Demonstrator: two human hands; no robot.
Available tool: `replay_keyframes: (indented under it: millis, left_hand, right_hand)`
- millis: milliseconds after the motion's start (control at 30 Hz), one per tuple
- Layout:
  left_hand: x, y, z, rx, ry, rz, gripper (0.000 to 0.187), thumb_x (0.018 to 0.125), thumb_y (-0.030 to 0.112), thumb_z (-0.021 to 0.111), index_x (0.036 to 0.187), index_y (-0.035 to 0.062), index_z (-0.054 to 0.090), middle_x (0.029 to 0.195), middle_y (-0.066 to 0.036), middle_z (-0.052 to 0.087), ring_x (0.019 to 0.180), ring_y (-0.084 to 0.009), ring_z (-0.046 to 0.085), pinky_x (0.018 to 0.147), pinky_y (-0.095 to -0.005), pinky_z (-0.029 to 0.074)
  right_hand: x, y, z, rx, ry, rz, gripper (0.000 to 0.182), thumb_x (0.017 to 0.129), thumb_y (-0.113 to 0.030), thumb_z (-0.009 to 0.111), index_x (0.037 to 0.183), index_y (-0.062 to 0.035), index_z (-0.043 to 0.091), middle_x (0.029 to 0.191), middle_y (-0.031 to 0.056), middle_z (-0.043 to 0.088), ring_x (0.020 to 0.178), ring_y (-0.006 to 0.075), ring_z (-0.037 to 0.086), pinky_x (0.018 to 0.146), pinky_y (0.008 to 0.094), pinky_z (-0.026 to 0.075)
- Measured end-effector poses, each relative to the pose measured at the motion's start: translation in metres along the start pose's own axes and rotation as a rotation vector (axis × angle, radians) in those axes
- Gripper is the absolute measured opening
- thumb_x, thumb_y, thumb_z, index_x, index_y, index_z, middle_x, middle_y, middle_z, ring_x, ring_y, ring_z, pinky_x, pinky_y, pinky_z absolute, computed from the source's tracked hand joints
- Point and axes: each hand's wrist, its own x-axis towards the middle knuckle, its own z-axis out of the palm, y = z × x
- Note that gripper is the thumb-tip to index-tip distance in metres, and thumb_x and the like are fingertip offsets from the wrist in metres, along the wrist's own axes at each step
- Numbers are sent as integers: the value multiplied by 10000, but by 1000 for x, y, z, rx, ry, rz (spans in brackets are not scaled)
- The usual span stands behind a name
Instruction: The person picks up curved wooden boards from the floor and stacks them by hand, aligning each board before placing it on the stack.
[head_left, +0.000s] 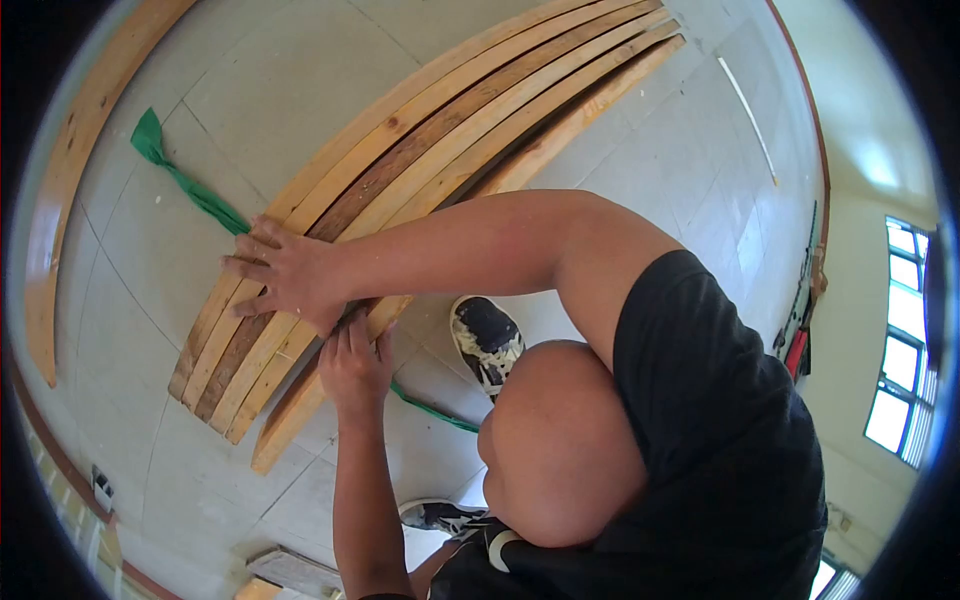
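Several long wooden planks (400, 150) lie side by side on the floor, appearing curved through the wide lens. My right hand (285, 272) rests across the tops of the grouped planks near their close end, fingers spread. Below it, my left hand (355, 370) is closed around the outermost plank (292, 418), which sits slightly apart from the others. Its fingertips go into the gap and are partly hidden. A green strip (195, 192) comes out from beside my right hand, and a green length (435, 409) shows on the opposite side of the planks.
Another plank (75, 170) lies along the far left. A thin white strip (748, 118) is on the tiled floor at upper right. Tools with a red part (796, 352) are by the right wall. My bent knee (565, 445) and shoe (486, 340) are close to the planks.
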Motion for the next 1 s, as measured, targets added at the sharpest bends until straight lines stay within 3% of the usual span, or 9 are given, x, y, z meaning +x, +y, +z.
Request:
replay_keyframes:
  millis: [400,533,567,633,700,833,900,1000]
  left_hand:
    - [9,8,20,-42,47,12,383,752,244,736,1032,13,613,863,-156,664,776,-319,653,682,-404,518]
    - [2,1,31,-125,66,25,398,722,183,715,1054,3,586,941,-152,636,811,-310,625,706,-399,508]
    - [-7,-2,42,-128,-45,-35,382,722,183,691,1044,4,588,933,-147,630,801,-299,619,697,-401,499]
    - [-1,7,29,-169,22,-55,339,736,167,639,1030,7,589,982,-129,627,896,-260,607,764,-371,483]
    - [0,5,27,-163,110,-7,400,706,162,705,1067,33,593,1051,-119,623,950,-271,596,788,-388,480]
    - [-14,-5,14,-124,163,28,402,698,140,699,1067,26,587,1064,-122,604,984,-278,580,825,-379,472]
    - [-29,-14,2,-113,178,101,401,702,122,707,1081,61,591,1090,-111,586,1018,-275,563,854,-384,456]
    - [-82,-42,-19,-25,209,67,413,706,130,727,1097,112,597,1110,-83,566,1064,-267,531,885,-396,425]
  right_hand:
    - [-1,0,-4,12,5,2,889,673,-411,668,1461,-322,265,1527,202,115,1400,409,129,1104,618,52]
    - [6,2,4,98,54,-15,933,592,-355,735,1432,-289,333,1512,203,172,1386,402,182,1113,600,108]
    - [10,2,18,200,80,-9,962,558,-340,759,1425,-278,347,1507,202,184,1383,401,189,1111,604,117]
    - [9,-5,8,40,29,39,1054,495,-298,767,1443,-296,305,1498,183,205,1378,403,195,1104,606,125]
    - [9,-2,16,-13,97,66,1075,484,-282,760,1445,-332,280,1504,165,184,1372,407,200,1105,603,123]
    - [12,-3,15,-13,106,25,1093,479,-277,763,1444,-365,258,1512,150,156,1365,413,207,1111,600,109]
    - [11,-3,13,-78,43,48,1069,535,-313,757,1457,-374,221,1519,150,158,1384,399,190,1112,594,88]
    - [11,-2,16,-65,62,46,1082,531,-318,766,1458,-380,210,1520,148,152,1387,393,184,1113,594,94]
